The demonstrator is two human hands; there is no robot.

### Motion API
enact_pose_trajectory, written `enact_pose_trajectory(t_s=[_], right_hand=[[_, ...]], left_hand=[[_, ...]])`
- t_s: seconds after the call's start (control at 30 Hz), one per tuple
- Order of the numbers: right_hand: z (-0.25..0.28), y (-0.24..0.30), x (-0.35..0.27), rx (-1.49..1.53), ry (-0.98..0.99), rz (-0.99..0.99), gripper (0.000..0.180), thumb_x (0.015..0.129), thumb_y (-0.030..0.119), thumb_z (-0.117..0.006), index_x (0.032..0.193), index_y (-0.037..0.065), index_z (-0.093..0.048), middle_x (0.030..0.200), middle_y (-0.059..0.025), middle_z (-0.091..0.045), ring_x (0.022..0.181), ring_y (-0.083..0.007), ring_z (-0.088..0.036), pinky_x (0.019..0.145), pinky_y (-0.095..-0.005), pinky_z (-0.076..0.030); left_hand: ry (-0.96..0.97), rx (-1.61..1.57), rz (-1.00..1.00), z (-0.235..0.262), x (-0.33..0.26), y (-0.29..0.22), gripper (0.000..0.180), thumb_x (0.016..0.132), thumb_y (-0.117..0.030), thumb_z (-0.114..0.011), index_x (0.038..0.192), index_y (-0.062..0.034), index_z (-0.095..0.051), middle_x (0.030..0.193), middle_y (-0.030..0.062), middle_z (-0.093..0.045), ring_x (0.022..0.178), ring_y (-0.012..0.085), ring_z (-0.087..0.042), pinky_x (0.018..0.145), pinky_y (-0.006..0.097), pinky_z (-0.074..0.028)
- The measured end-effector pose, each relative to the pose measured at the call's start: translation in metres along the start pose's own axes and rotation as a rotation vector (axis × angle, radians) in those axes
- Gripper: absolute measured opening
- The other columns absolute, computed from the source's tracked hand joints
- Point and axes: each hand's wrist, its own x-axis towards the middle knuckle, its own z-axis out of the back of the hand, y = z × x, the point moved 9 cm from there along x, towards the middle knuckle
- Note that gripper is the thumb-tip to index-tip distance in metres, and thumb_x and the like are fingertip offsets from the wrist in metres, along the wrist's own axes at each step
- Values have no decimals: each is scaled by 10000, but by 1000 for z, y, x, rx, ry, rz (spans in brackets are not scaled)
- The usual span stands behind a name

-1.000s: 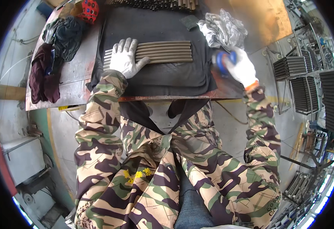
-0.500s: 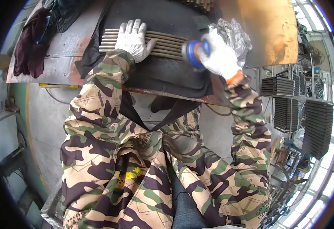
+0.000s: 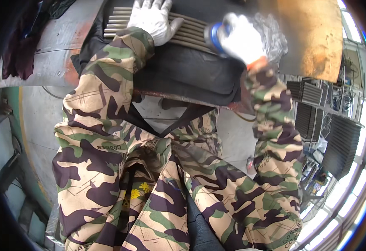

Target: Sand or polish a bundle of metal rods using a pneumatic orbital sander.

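Note:
Several metal rods (image 3: pixel 191 34) lie side by side on a black cloth (image 3: pixel 179 71) over the table. Flat across their left part rests my left hand (image 3: pixel 151 19), in a white glove, fingers stretched out and thumb apart. My right hand (image 3: pixel 243 39), gloved too with an orange cuff, is wrapped round a blue-rimmed round tool (image 3: pixel 217 37) with a greyish face. This tool sits at the right part of the rods; its working side and the covered rod ends are hidden, and motion blurs it slightly.
Crumpled silvery-grey plastic (image 3: pixel 271 35) lies beyond my right hand, beside a tan board (image 3: pixel 312 42). Dark clothing (image 3: pixel 20 54) hangs over the metal tabletop at the left. Racks with stacked dark parts (image 3: pixel 308 119) stand to the right of the table.
The view has shifted, so the table and rods sit higher in the picture. My left hand stays on the rods, and my right hand still holds the round tool at their right part.

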Motion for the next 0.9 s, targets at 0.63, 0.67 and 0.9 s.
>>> enact_pose_trajectory(t_s=[0.63,0.67,0.9], right_hand=[[27,22,1,12,47,-32,232,915,286,-670,998,71,-643,948,-251,-661,879,-477,-673,807,-559,-555],[26,34,7,33,30,2,231,914,284,-668,995,70,-641,940,-252,-658,867,-475,-671,789,-560,-551],[26,20,4,104,34,-58,237,915,286,-668,993,64,-641,938,-250,-659,847,-457,-663,772,-553,-549]], left_hand=[[31,-35,-34,8,-32,-3,662,992,-467,-615,1405,48,-565,1473,266,-551,1421,444,-465,1201,554,-310],[7,39,-66,10,-41,6,611,998,-468,-625,1351,30,-614,1431,230,-593,1381,411,-512,1159,529,-361],[58,-44,35,11,-27,8,702,992,-446,-595,1464,66,-511,1520,305,-503,1458,480,-421,1239,581,-266]])
